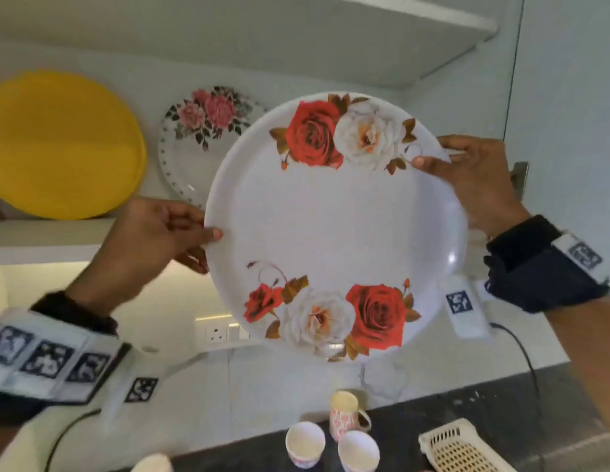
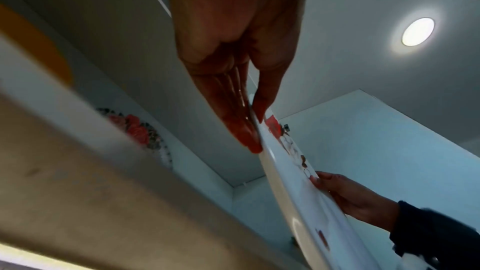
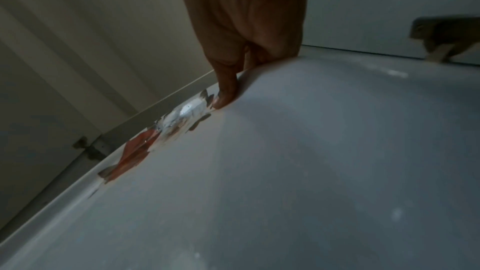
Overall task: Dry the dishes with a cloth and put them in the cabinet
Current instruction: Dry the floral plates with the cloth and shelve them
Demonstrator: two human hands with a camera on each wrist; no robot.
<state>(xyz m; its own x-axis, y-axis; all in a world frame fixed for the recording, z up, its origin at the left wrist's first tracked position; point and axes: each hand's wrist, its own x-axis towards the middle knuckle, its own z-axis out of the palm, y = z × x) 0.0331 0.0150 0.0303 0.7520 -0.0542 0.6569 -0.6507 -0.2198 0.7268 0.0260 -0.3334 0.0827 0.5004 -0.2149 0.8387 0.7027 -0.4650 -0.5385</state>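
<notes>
A large white plate with red and white roses (image 1: 334,226) is held upright in front of the open cabinet. My left hand (image 1: 167,233) pinches its left rim, thumb on the front and fingers behind. My right hand (image 1: 467,178) grips the upper right rim the same way. The left wrist view shows the plate (image 2: 293,196) edge-on, with my left hand (image 2: 249,126) clamped on its rim and my right hand (image 2: 348,192) lower down. In the right wrist view the thumb of my right hand (image 3: 228,91) presses the plate (image 3: 285,161). No cloth is in view.
On the cabinet shelf (image 1: 48,233) a yellow plate (image 1: 61,144) and a floral plate (image 1: 201,137) lean against the back wall. Below, on the dark counter, stand two paper cups (image 1: 305,444) (image 1: 358,451), a mug (image 1: 347,417) and a cream plastic basket (image 1: 463,447).
</notes>
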